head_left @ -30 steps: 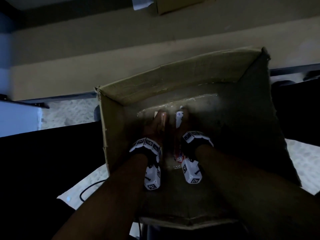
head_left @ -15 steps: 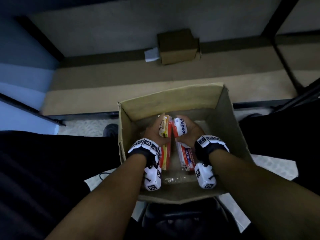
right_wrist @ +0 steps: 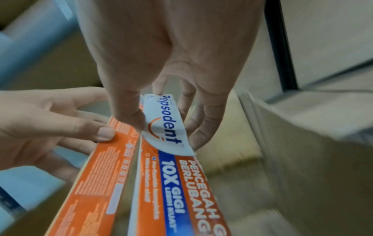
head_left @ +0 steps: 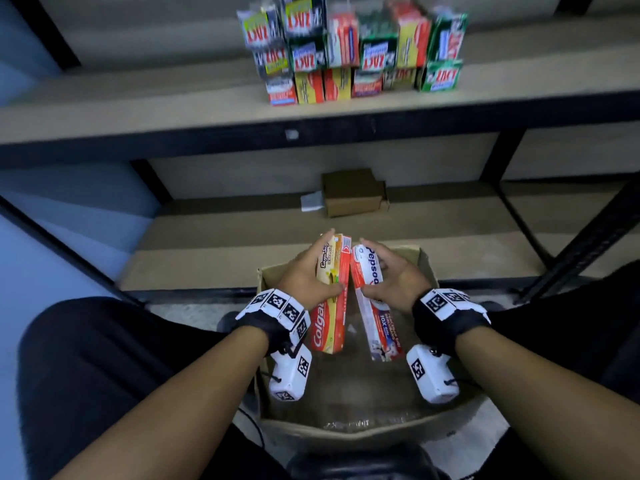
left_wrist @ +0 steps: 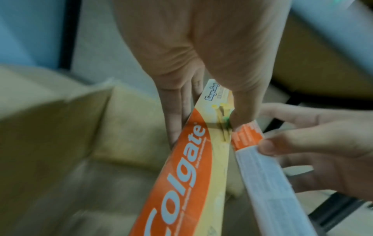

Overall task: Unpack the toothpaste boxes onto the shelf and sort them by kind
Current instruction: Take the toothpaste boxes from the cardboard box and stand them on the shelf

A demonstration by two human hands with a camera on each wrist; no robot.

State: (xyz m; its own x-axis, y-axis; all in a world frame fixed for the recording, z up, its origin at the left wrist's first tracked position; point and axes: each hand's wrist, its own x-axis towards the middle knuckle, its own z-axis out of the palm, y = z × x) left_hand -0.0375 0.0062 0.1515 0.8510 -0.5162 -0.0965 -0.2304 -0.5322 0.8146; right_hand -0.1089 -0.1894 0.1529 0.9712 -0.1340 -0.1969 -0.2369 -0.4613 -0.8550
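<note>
My left hand (head_left: 313, 271) grips a red and yellow Colgate box (head_left: 330, 306), thumb on its front and fingers behind. My right hand (head_left: 388, 275) grips a white and red Pepsodent box (head_left: 372, 299) the same way. Both boxes are held side by side above the open cardboard carton (head_left: 450, 407). The left wrist view shows the Colgate box (left_wrist: 187, 167) pinched between thumb and fingers. In the right wrist view the Pepsodent box (right_wrist: 171, 143) sits in my right hand. On the upper shelf (head_left: 138, 109) stand stacked toothpaste boxes (head_left: 353, 53), green, red and yellow.
A small brown cardboard box (head_left: 353, 192) and a white slip lie at the back of the lower shelf (head_left: 207, 251). Dark shelf posts (head_left: 581, 244) run diagonally at right and left. My dark-clothed legs flank the carton.
Both hands have lifted the two boxes up out of the carton. The view has tilted upward, bringing the upper shelf and its stacked boxes into sight.
</note>
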